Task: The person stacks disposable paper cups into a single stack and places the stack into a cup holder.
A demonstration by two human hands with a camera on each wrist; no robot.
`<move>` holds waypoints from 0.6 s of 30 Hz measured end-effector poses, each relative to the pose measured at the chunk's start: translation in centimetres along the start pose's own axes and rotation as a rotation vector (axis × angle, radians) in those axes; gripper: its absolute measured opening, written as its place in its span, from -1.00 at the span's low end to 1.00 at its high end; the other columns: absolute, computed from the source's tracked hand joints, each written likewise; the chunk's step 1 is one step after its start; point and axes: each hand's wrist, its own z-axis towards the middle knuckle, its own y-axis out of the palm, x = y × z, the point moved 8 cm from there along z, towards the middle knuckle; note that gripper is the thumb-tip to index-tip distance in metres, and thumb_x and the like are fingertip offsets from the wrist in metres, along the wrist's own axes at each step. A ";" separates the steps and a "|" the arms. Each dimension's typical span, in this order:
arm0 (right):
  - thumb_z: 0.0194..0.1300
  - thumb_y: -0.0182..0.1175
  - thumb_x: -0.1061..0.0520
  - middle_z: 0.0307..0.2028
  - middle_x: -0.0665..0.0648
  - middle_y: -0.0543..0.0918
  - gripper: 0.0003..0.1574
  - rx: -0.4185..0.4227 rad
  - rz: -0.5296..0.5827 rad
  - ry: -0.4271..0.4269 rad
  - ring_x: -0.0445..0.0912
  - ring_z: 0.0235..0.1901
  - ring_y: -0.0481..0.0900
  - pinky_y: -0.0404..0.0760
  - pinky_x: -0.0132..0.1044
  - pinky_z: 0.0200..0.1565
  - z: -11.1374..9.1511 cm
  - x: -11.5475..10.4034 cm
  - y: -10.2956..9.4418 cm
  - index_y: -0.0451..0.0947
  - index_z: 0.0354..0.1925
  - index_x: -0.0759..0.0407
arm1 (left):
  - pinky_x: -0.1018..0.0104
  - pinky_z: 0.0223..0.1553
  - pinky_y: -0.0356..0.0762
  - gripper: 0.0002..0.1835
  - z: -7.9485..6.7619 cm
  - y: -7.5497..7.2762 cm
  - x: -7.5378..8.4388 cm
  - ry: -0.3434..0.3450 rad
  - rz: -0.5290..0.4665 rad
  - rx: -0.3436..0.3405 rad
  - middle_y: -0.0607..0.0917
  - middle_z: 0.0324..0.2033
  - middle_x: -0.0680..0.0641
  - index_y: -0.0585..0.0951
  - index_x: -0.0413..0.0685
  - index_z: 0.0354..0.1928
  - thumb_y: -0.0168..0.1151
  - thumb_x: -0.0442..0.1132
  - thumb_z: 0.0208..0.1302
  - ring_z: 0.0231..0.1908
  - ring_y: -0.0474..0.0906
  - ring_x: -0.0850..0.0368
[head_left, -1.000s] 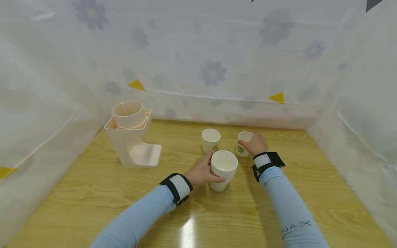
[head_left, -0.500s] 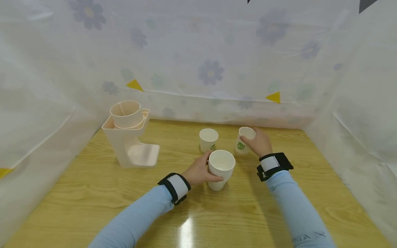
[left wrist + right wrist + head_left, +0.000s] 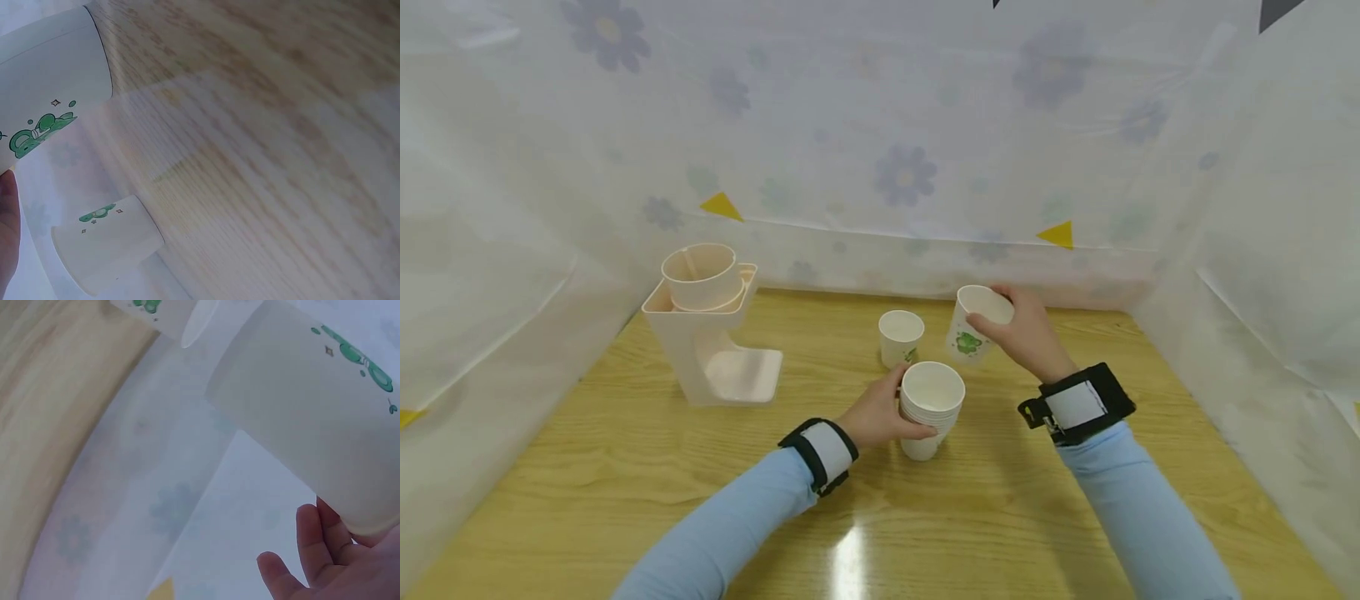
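While the L hand [image 3: 880,414] grips the cup stack [image 3: 932,407], the R hand [image 3: 1028,335] has the held cup [image 3: 965,335] by its rim end, cup tilted slightly & raised off the table [image 3: 640,492].

L fingers: part-spread, curved round stack, thumb on near side. R fingers: thumb & finger(s) pinching cup; others, per R wrist view, loosely bent, apart from it.

Cup stack: white, several nested, mouth up, centre; base contact w/ table, cannot tell.
Held cup: white, w/ green print, mouth up, R of & behind stack.
Single cup [image 3: 897,343]: same type, upright on table, just behind stack, L of held cup.
Stand [image 3: 688,350]: beige, w/ flat foot, well L; round vessel [image 3: 702,286] seated in top.
Backdrop [image 3: 820,108]: white sheet, pale flower print.
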 end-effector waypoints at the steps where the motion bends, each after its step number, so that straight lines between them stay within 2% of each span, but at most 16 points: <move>1: 0.16 0.24 -0.05 -0.02 0.42 0.54 -0.25 -0.010 0.012 -0.011 0.15 -0.14 0.45 0.42 0.00 -0.14 -0.1 -0.7 -0.1 0.38 0.14 0.45 | -0.02 0.18 0.40 -0.16 0.0 0.0 0.0 0.001 0.002 0.001 0.54 0.13 -0.17 0.29 -0.15 0.23 0.48 -0.22 -0.14 0.12 0.46 -0.03; 9: 0.18 0.22 -0.06 0.05 0.39 0.46 -0.20 -0.114 0.024 -0.070 0.12 -0.11 0.43 0.46 -0.01 -0.13 -1.6 -4.6 0.0 0.30 0.21 0.44 | 0.02 0.18 0.41 -0.16 0.1 0.0 0.2 0.018 0.018 0.000 0.55 0.12 -0.17 0.29 -0.15 0.23 0.48 -0.23 -0.14 0.11 0.47 0.00; 18: 0.16 0.24 -0.08 0.13 0.33 0.39 -0.19 -0.207 0.040 -0.099 0.12 0.02 0.39 0.46 0.10 0.00 -2.9 -6.2 1.1 0.28 0.22 0.35 | 0.01 0.18 0.41 -0.15 0.0 -0.1 0.1 0.005 0.004 -0.005 0.55 0.12 -0.15 0.27 -0.11 0.26 0.47 -0.23 -0.13 0.10 0.48 0.00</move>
